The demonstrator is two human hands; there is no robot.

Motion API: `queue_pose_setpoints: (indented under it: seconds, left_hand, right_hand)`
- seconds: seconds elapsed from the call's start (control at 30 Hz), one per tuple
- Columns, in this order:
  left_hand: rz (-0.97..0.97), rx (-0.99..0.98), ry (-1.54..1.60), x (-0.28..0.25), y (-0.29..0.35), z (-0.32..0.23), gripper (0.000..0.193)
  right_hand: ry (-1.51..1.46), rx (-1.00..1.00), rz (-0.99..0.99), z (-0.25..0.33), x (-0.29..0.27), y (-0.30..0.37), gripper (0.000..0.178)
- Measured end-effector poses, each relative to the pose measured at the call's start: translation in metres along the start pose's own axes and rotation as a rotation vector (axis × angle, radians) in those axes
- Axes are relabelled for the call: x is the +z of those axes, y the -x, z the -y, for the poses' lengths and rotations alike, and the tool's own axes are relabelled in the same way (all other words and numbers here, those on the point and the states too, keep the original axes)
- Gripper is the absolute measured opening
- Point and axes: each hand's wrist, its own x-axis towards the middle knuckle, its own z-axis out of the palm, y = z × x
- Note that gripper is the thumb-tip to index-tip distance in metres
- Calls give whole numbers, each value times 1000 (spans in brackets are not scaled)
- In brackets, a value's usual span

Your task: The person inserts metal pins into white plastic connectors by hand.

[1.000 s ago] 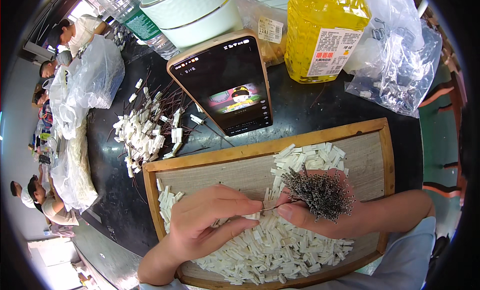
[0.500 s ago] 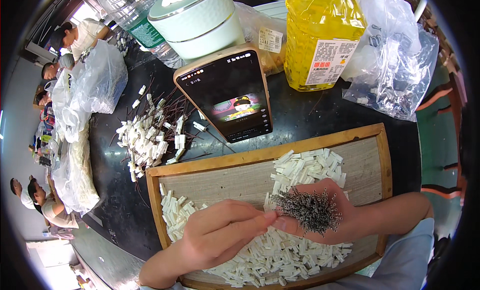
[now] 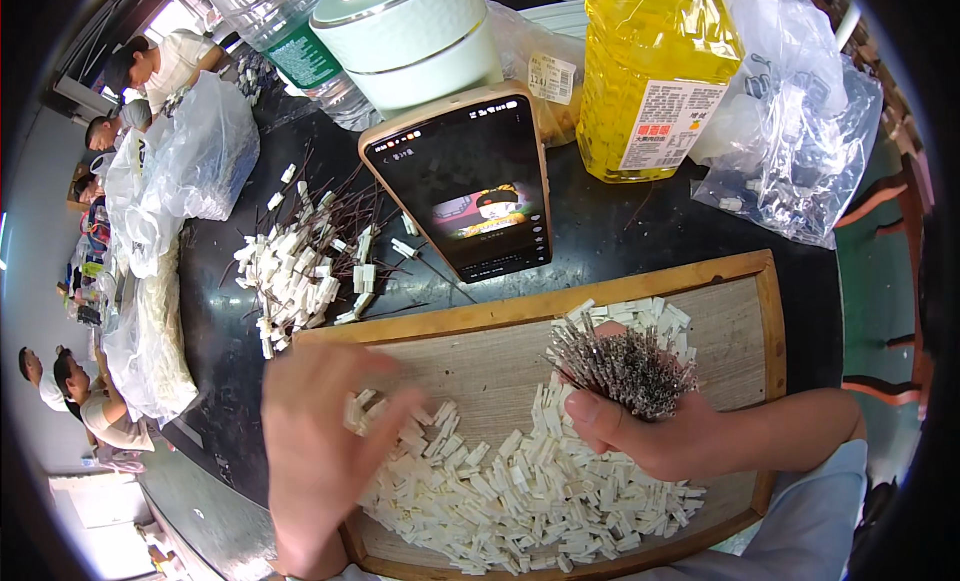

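Note:
My right hand (image 3: 682,447) is closed round a thick bundle of thin wires (image 3: 632,369) with small metal terminals at their ends. The terminal tips point up and fan out above the fist, and the rest of the bundle is hidden. My left hand (image 3: 318,436) is over the left end of a wooden-framed tray (image 3: 560,293). Motion blurs it, but its thumb and fingers are apart and nothing shows between them. Small white plastic connector housings (image 3: 540,501) lie loose in the tray, heaped below and between both hands.
Behind the tray a phone (image 3: 465,191) with a lit screen leans against a pale green container (image 3: 410,46). A pile of white connectors with dark wires (image 3: 300,266) lies left of it. A yellow bottle (image 3: 650,81), clear plastic bags (image 3: 790,141) and a water bottle (image 3: 300,56) stand behind. Several people sit at far left.
My left hand has moved left, away from the wire bundle, and its fingers have parted. Some white housings at the tray's left have shifted right. My right hand has tilted the bundle slightly.

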Motion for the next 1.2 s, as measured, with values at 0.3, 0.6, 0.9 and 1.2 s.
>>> queue_pose_setpoints:
  seconds: [0.3, 0.6, 0.9, 1.2]
  left_hand:
    - [188, 168, 53, 37, 7, -16, 26]
    - [69, 195, 163, 47, -3, -15, 26]
    - [157, 355, 195, 41, -3, -20, 28]
    - [198, 481, 220, 51, -7, -17, 18]
  right_hand:
    - [52, 135, 59, 9, 4, 1, 12]
    - [75, 47, 41, 6, -1, 3, 14]
    - [40, 32, 70, 5, -2, 2, 13]
    - [47, 21, 80, 3, -4, 1, 11]
